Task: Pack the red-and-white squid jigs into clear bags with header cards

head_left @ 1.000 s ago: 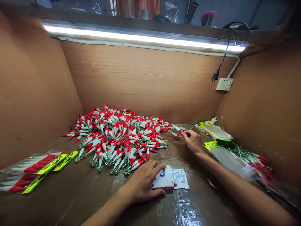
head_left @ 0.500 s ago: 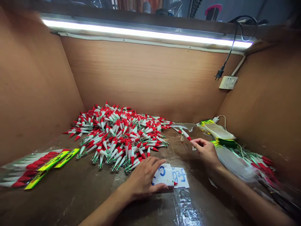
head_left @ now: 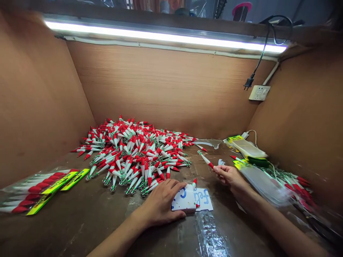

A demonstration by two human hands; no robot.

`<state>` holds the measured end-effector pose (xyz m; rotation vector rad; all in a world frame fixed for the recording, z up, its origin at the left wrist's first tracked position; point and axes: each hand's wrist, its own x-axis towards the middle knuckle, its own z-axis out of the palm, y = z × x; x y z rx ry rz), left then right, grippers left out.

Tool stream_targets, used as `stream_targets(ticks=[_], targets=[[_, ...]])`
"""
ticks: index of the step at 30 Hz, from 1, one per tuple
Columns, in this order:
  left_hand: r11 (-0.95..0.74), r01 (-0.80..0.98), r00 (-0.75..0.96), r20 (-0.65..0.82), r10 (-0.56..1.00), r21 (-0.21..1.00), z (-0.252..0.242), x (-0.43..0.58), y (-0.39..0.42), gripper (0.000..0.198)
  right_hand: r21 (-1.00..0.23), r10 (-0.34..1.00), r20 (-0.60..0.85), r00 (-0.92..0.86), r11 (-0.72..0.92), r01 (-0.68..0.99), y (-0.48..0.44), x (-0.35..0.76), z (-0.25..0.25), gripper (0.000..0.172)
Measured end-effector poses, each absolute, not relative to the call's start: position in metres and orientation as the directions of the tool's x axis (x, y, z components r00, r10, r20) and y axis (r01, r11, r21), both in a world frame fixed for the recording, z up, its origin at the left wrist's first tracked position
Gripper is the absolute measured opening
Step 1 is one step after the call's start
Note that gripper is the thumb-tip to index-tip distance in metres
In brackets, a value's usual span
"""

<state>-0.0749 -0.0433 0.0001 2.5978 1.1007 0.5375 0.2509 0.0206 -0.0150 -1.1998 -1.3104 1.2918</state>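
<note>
My right hand (head_left: 227, 176) pinches a squid jig (head_left: 205, 160) by its red end. The jig's white body and green hooked end point up and left, clear of the pile. My left hand (head_left: 164, 201) grips a small white block (head_left: 184, 198) with blue writing, thumb along the near side and fingers at the far side. A white card (head_left: 205, 200), also lettered in blue, lies under or against the block's right edge. A jig's red tip (head_left: 194, 184) shows just behind the block, and a tiny red point sticks out at its right side.
A large heap of squid jigs (head_left: 134, 153) covers the back left. Packed jigs (head_left: 40, 189) with yellow labels lie at far left. Clear plastic sleeves (head_left: 264, 185) and loose jigs (head_left: 297, 189) lie on the right. A black plug (head_left: 249, 83) dangles near a wall socket (head_left: 259, 92).
My right hand has come slightly nearer and left with the squid jig. My left hand's fingers have drawn back over the block. A red tip now shows behind it.
</note>
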Motion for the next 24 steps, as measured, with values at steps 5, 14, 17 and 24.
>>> stream_targets(ticks=[5,14,17,24], targets=[[-0.688,0.562,0.676,0.226,0.702,0.459,0.004,-0.076,-0.042,0.084,-0.952,0.869,-0.128,-0.478,0.028,0.306,0.008,0.277,0.010,0.042],[-0.684,0.530,0.699,0.197,0.687,0.501,0.002,-0.077,-0.040,0.087,-0.733,0.710,-0.335,-0.619,0.217,0.645,0.004,0.295,0.018,0.045],[-0.680,0.537,0.711,0.165,0.683,0.499,0.003,-0.079,-0.039,0.088,-0.706,0.733,-0.327,-0.596,0.230,0.670,0.009,0.306,0.019,0.045],[-0.679,0.545,0.717,0.146,0.681,0.492,0.007,-0.081,-0.038,0.093,-0.456,0.936,0.013,-0.351,0.318,0.831,0.020,0.290,0.011,0.030]])
